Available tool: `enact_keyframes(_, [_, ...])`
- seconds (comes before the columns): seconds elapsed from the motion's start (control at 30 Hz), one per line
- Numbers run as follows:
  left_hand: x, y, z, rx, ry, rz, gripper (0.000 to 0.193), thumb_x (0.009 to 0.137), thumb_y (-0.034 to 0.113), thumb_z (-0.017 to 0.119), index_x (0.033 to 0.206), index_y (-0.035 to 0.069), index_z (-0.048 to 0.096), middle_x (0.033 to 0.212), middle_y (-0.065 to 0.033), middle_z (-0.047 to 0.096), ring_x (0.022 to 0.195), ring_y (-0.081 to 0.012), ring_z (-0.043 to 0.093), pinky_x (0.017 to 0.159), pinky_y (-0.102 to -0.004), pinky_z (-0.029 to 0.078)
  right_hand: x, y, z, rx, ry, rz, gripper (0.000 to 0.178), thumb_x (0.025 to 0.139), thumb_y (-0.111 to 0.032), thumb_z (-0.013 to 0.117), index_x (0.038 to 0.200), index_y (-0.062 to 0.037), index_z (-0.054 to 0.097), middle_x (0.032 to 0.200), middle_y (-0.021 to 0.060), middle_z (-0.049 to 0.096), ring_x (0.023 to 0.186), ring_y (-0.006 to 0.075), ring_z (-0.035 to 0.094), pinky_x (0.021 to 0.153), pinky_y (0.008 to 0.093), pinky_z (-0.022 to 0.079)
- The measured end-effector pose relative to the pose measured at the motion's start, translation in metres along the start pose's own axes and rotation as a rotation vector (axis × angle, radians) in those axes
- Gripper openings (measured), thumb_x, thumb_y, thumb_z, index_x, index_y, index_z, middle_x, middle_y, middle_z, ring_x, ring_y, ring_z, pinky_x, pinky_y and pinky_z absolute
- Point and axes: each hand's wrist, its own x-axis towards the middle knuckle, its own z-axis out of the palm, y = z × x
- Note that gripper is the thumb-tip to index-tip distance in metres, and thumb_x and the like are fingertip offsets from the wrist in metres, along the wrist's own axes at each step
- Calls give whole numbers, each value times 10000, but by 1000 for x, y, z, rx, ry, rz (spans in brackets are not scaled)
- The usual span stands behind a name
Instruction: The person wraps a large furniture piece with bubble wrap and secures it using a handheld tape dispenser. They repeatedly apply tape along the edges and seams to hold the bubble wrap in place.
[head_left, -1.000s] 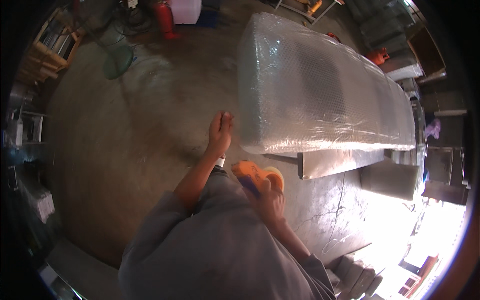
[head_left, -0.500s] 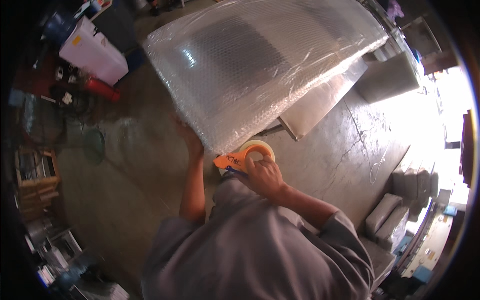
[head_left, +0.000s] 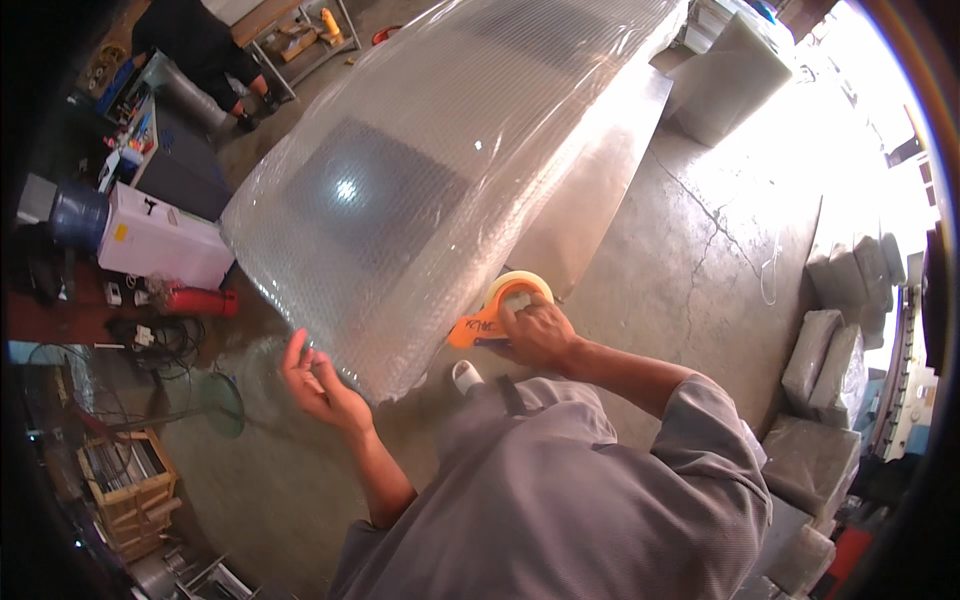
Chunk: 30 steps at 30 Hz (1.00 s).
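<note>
A long flat panel in bubble wrap [head_left: 430, 190] stretches away in front of me, with dark patches showing through the clear film. My right hand [head_left: 540, 332] grips an orange tape dispenser [head_left: 480, 326], its fingers hooked through the ring. A roll of pale tape sits in the dispenser, close to the wrapped panel's near right edge. By the near left edge, my left hand [head_left: 325, 385] is held with its fingers apart and nothing in it. Its fingertips are at the film; whether they press on it I cannot tell.
Beneath the wrapped panel a bare metal tabletop [head_left: 590, 190] juts out on the right. Wrapped blocks [head_left: 825, 365] are stacked at the right. To the left stand a white water dispenser [head_left: 165, 240], a red cylinder [head_left: 200, 301] and a wooden crate [head_left: 130, 490]. Another person [head_left: 195, 45] stands far left.
My view has shifted. My left hand has come out from beside the panel's edge, and its fingers now show spread. The tape dispenser stays in my right hand, near the panel's edge.
</note>
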Motion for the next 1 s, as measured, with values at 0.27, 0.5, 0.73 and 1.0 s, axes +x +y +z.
enact_keyframes(0.27, [-24, 44, 166, 480, -464, 123, 620, 1073, 365, 516, 1555, -10, 409, 1608, -271, 394, 1510, -408, 360, 1239, -533, 270, 27, 163, -39, -83, 107, 33, 518, 933, -491, 713, 959, 4, 561, 576, 93, 631, 521, 284, 634, 831, 393, 477])
enact_keyframes(0.5, [-34, 15, 208, 1056, -405, 46, 738, 1101, 552, 330, 1638, 46, 313, 1696, -222, 281, 1568, -387, 272, 1281, -519, 188, 53, 347, -102, -86, 105, 51, 585, 962, -489, 661, 1068, 85, 630, 622, 109, 665, 573, 284, 681, 973, 411, 512])
enact_keyframes(0.73, [-29, 15, 204, 1055, -431, 34, 679, 1128, 491, 292, 1633, 38, 325, 1698, -214, 285, 1571, -375, 269, 1282, -510, 179, 73, 503, -159, -145, 183, 73, 556, 948, -471, 677, 1054, 72, 621, 594, 90, 646, 550, 283, 670, 982, 422, 506])
enact_keyframes(1.0, [-17, 7, 214, 1169, -364, -303, 739, 1117, 539, 292, 1637, 14, 291, 1703, -203, 283, 1576, -385, 247, 1270, -511, 193, 101, 698, -220, -148, 251, 131, 583, 934, -465, 687, 1076, 99, 637, 547, 74, 613, 536, 282, 668, 974, 428, 520])
